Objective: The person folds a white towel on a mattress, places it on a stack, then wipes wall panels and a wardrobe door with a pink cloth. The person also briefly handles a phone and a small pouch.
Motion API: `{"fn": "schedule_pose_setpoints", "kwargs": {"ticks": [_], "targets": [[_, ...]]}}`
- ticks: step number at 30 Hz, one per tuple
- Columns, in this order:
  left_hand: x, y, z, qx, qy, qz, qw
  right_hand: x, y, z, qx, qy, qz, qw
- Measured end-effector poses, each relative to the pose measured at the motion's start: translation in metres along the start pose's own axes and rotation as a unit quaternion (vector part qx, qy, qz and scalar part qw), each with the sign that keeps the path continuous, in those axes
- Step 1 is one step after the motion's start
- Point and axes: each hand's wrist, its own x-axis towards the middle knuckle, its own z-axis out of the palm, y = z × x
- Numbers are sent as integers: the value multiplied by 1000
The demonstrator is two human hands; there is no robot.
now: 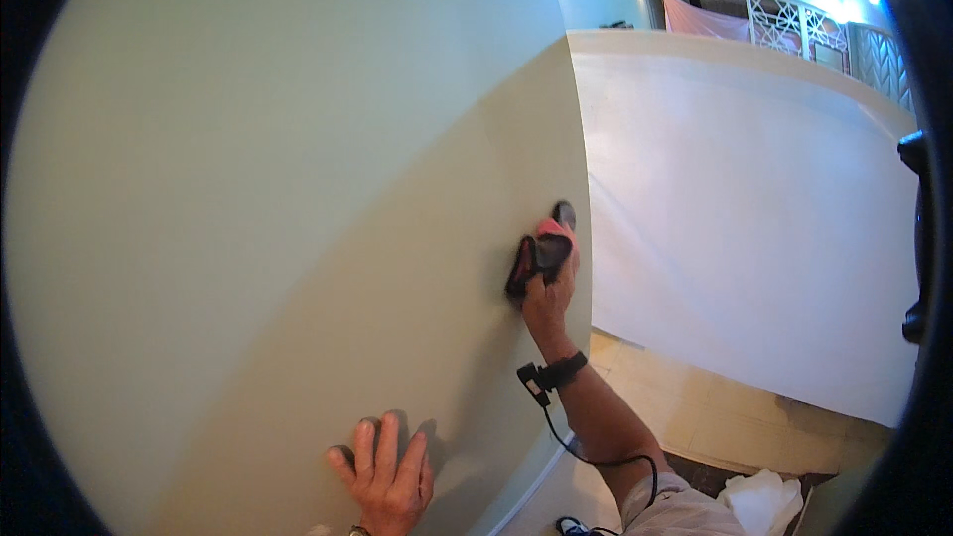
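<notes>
My right hand (549,294) grips a red and black hand-held tool (549,253), which is blurred, so its kind cannot be told. The tool is at the surface of a large pale wall (313,186), close to the wall's right-hand vertical edge. A black strap with a small cabled device (534,384) is around my right wrist. Lower down and to the left, my left hand (391,473) lies against the wall with its fingers spread and nothing in it. A watch shows in part at its wrist.
Right of the wall's edge stands a low white wall (752,201) above a tan tiled floor (692,394). White plastic or cloth (763,500) lies at the bottom right, and a shoe (572,525) shows below. A pink cloth (703,17) and a white lattice screen (793,30) are farther back.
</notes>
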Motion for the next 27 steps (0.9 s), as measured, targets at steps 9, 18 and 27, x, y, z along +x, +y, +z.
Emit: {"fn": "schedule_pose_setpoints", "kwargs": {"ticks": [9, 18, 27], "targets": [[-61, 15, 5, -48, -62, 22, 997, -255, 48, -84, 107, 55, 373, 920], [-143, -15, -43, -94, -69, 18, 993, -354, -66, -83, 60, 35, 423, 903], [-264, -87, -145, -72, -28, -32, 996, -349, -263, -27, 155, -33, 286, 945]]}}
